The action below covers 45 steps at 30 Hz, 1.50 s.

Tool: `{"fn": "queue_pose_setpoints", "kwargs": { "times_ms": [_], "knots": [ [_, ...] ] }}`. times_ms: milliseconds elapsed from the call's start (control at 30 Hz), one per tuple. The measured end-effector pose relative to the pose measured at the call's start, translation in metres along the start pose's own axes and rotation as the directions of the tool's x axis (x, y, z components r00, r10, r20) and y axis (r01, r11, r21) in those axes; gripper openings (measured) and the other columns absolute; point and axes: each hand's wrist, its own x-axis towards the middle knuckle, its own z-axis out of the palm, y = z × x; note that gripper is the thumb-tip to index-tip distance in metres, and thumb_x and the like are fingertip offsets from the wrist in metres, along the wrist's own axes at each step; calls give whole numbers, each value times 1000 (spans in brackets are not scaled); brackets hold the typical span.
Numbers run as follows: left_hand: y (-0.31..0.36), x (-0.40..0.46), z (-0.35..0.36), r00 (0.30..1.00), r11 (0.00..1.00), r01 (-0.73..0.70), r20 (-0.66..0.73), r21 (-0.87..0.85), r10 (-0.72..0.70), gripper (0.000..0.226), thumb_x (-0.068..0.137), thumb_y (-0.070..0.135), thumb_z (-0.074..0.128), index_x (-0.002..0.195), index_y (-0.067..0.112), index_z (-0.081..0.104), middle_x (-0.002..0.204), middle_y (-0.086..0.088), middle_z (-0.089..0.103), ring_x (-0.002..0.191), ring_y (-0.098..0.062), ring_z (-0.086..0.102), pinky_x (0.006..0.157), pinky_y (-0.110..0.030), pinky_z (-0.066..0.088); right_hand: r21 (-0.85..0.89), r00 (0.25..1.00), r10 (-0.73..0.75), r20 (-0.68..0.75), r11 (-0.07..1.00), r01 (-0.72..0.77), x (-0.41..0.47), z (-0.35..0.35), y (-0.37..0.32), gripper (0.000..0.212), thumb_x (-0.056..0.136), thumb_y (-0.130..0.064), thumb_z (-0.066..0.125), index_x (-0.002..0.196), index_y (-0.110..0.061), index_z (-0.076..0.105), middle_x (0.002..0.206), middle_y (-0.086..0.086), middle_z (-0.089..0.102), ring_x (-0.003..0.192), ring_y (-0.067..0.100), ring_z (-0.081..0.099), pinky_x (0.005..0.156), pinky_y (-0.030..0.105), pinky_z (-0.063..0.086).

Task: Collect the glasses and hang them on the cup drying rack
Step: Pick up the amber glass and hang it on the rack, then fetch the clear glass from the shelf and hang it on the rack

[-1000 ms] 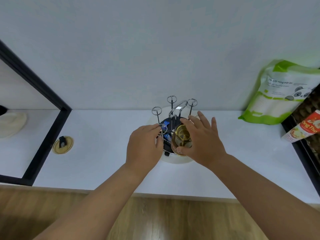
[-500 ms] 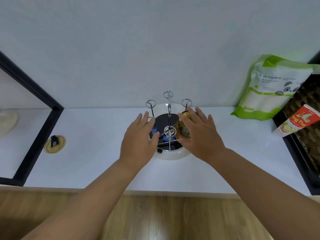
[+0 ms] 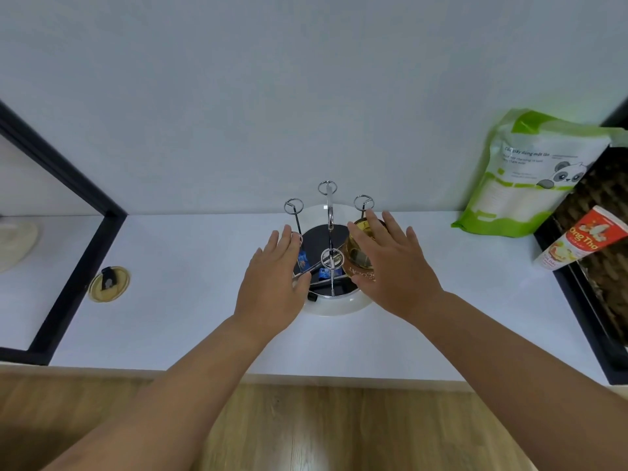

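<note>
Head camera looks down on a white table (image 3: 170, 321) pushed against a pale wall, with wood flooring along the bottom edge. Dead centre sits the cup drying rack (image 3: 328, 256): a round white base with a dark disc on top and thin chrome prongs sticking up, each ending in a little ring. Some small blue bits lie on the dark disc, can't really tell what they are.

One amber glass (image 3: 358, 253) is on the rack's right side, turned over on a prong as far as I can make out, with some lettering along its lower edge. The right hand (image 3: 390, 266) is spread flat with fingers apart, lying over the glass on its right side. It isn't wrapped around it, though I can't say for sure if the palm is touching. The left hand (image 3: 275, 283) is also open and flat, fingers loosely together, resting at the rack's left edge with the fingertips right by one of the prongs. It isn't gripping anything.

Off to the left there's a black frame (image 3: 78, 253) and a small yellowish round lid (image 3: 109, 283) with a dark tab just beside it. On the right, a green and white bag (image 3: 530, 178) with a panda leans against the wall, and a red and white tube (image 3: 574, 239) is tilted near a dark woven basket (image 3: 605, 253).
</note>
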Motion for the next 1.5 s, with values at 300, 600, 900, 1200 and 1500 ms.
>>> {"fn": "queue_pose_setpoints", "kwargs": {
  "times_ms": [300, 600, 900, 1200, 1500],
  "knots": [
    [6, -1, -21, 999, 999, -23, 32, -44, 25, 69, 104, 35, 53, 163, 19, 20, 171, -2, 8, 158, -21, 2, 126, -45, 8, 50, 1000, 6, -26, 999, -5, -2, -21, -4, 86, 95, -46, 71, 164, -30, 22, 175, 6, 12, 161, 32, 4, 124, 60, 16],
    [58, 0, -123, 997, 995, -50, -58, -81, 45, 53, 105, 35, 53, 156, 29, 40, 166, 6, 29, 153, -15, 22, 120, -30, 16, 200, 998, 21, -58, 980, -9, -24, -123, -27, 88, 90, -23, 69, 165, -32, 24, 171, 7, 24, 159, 27, 14, 126, 45, 19],
    [162, -4, -273, 968, 974, -202, -170, -101, 183, 46, 104, 40, 52, 150, 31, 50, 158, 10, 43, 146, -12, 35, 113, -25, 22, 264, 974, 42, -222, 964, 19, -61, -293, -49, 79, 98, -34, 65, 164, -35, 22, 168, 1, 31, 154, 23, 21, 120, 41, 28],
    [269, -40, -424, 889, 888, -416, -293, -196, 352, 41, 104, 43, 50, 144, 33, 56, 149, 18, 50, 140, -3, 41, 112, -28, 32, 260, 893, 119, -434, 966, -2, -146, -467, -71, 70, 100, -35, 63, 162, -33, 30, 162, -3, 41, 149, 21, 34, 119, 38, 32],
    [369, -118, -486, 785, 731, -619, -275, -287, 556, 39, 101, 53, 49, 137, 41, 60, 134, 29, 57, 125, 9, 48, 96, -17, 34, 403, 722, 309, -619, 914, -46, -278, -563, -96, 65, 97, -38, 67, 156, -37, 40, 154, -9, 49, 141, 8, 43, 116, 31, 34]
  ]
}}
